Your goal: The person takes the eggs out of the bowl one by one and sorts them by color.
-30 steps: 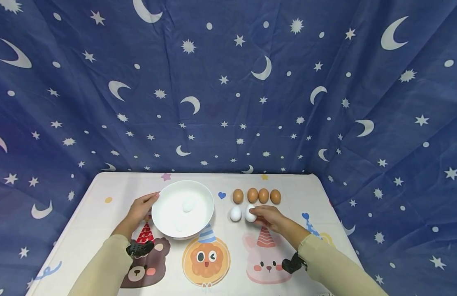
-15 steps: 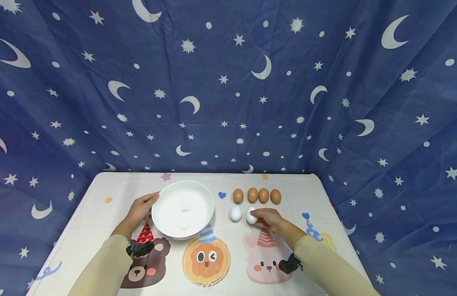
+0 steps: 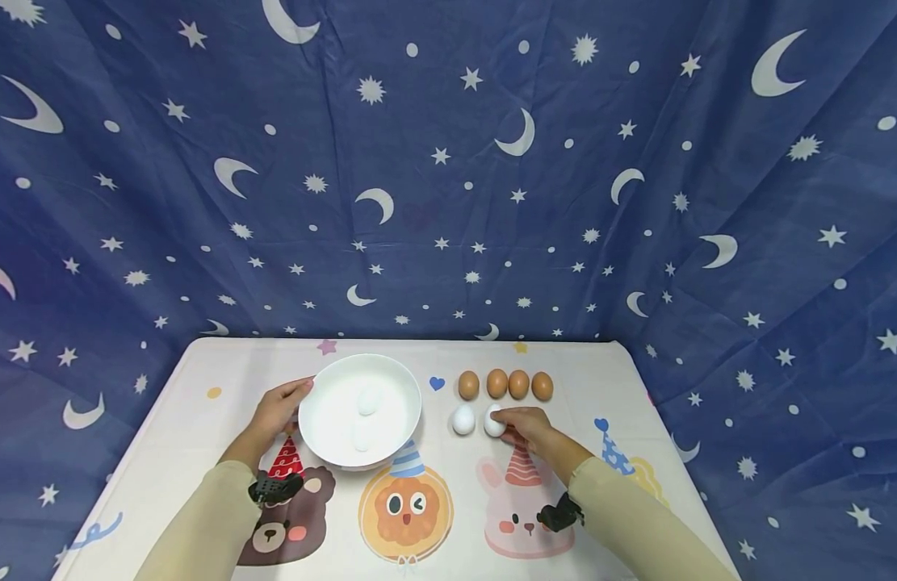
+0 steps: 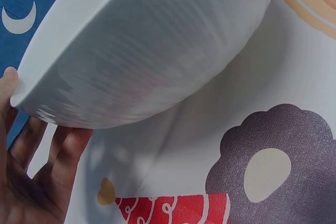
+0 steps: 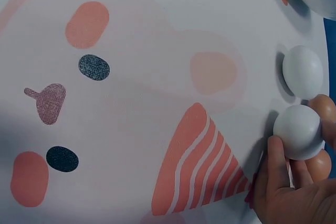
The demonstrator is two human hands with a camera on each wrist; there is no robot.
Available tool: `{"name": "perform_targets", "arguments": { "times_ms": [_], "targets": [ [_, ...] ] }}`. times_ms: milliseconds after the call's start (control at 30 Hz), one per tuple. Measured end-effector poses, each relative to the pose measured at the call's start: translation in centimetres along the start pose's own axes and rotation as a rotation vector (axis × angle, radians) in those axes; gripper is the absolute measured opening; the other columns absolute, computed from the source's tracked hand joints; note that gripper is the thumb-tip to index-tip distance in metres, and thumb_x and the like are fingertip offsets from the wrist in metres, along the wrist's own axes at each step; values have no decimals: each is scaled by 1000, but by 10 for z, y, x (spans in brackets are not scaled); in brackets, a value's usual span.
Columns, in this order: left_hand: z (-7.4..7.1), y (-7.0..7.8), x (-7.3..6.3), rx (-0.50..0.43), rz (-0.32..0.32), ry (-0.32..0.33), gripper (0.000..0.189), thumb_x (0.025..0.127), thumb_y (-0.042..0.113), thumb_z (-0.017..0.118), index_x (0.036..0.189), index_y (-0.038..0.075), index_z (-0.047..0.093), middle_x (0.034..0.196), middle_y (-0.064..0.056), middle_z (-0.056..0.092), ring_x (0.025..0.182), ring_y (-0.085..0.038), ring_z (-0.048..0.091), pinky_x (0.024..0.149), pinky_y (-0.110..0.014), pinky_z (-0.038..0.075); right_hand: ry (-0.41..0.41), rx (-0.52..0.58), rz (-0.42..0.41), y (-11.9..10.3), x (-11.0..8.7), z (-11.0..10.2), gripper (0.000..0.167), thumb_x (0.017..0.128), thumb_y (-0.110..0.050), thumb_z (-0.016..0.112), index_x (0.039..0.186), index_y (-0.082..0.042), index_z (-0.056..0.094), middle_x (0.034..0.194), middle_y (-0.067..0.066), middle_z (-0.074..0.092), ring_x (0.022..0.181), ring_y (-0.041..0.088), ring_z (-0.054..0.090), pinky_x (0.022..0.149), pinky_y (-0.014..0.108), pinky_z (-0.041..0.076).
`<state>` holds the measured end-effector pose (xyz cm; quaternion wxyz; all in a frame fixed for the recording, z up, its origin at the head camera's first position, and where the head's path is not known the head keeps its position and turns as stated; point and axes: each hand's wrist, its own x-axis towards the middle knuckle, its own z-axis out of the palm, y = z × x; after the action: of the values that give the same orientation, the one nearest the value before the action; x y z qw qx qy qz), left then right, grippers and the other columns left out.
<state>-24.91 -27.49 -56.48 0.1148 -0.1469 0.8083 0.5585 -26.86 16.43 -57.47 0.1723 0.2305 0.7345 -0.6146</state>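
Observation:
My left hand (image 3: 277, 407) holds the left side of a white bowl (image 3: 313, 432), thumb at the rim and fingers under the outer wall in the left wrist view. Inside the bowl lie two white eggs, one white egg (image 3: 369, 399) near the middle and another white egg (image 3: 362, 436) closer to me. On the right, my right hand (image 3: 524, 428) pinches a white egg (image 5: 297, 132) between thumb and fingers, low over the tablecloth. Just left of it rests a second loose white egg (image 3: 463, 420). Behind these runs a row of several brown eggs (image 3: 496, 383).
A white cloth with cartoon prints, including a bear (image 3: 284, 524) and a rabbit (image 3: 528, 524), covers the table (image 3: 237, 363). A dark blue curtain (image 3: 448, 202) with moons and stars hangs behind and at the sides.
My right wrist has swung slightly left while the fingers stay on the white egg, which has shifted a little right. The eggs in the bowl have rolled slightly. My left hand stays put.

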Motion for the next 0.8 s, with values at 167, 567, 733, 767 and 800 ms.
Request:
{"name": "perform_targets", "arguments": {
  "times_ms": [167, 567, 733, 767, 800],
  "targets": [
    [0, 1, 0, 9, -2, 3, 67, 99, 55, 48, 148, 9, 44, 143, -23, 49, 95, -17, 60, 67, -25, 55, 6, -14, -2, 1, 3, 1, 34, 81, -10, 79, 108, 8, 70, 82, 10, 74, 67, 15, 71, 73, 30, 60],
    [0, 0, 1, 5, 5, -1, 69, 99, 56, 47, 149, 8, 43, 143, -24, 49, 96, -17, 62, 69, -26, 57, 5, -34, -37, 3, 1, 3, 35, 81, -14, 80, 106, 8, 70, 79, 7, 73, 67, 13, 70, 68, 27, 60],
    [-1, 0, 1, 4, 13, -3, 67, 100, 54, 47, 148, 8, 43, 142, -24, 50, 92, -15, 61, 66, -26, 56, 6, -13, -21, 2, -1, 5, 35, 81, -13, 80, 107, 8, 70, 79, 7, 73, 67, 13, 70, 70, 27, 60],
    [-1, 0, 1, 4, 13, -3, 67, 100, 54, 47, 148, 8, 43, 142, -24, 50, 92, -15, 61, 65, -26, 56, 7, -10, -16, 1, -1, 5, 35, 81, -13, 80, 107, 8, 70, 79, 7, 73, 67, 13, 70, 70, 27, 60],
    [-1, 0, 0, 5, 13, -3, 66, 100, 54, 47, 148, 8, 44, 141, -24, 50, 92, -15, 61, 65, -26, 55, 9, -10, -11, 1, -1, 5, 35, 81, -13, 80, 108, 8, 70, 79, 7, 73, 67, 12, 69, 70, 27, 60]
  ]
}}
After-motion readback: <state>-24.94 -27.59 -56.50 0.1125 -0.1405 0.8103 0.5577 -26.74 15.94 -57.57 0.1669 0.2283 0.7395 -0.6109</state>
